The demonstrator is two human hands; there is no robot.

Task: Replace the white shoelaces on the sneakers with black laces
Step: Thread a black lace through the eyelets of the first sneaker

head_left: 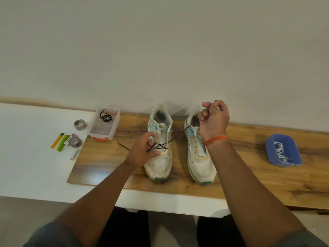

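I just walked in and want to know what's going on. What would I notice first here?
Two worn white sneakers stand side by side mid-board. The right hand pulls a black lace tight from the left shoe while the left hand pinches its other end. A blue tub at right holds white laces.

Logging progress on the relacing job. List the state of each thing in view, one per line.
Left sneaker: upright, black lace crossed through its lowest eyelets only.
Right sneaker: upright, unlaced.
Black lace: pulled taut toward the right hand.
Left hand: pinching one lace end.
Right hand: closed on the other end, raised.
Clear box: open, spare black lace inside.
Blue tub: holds white laces.
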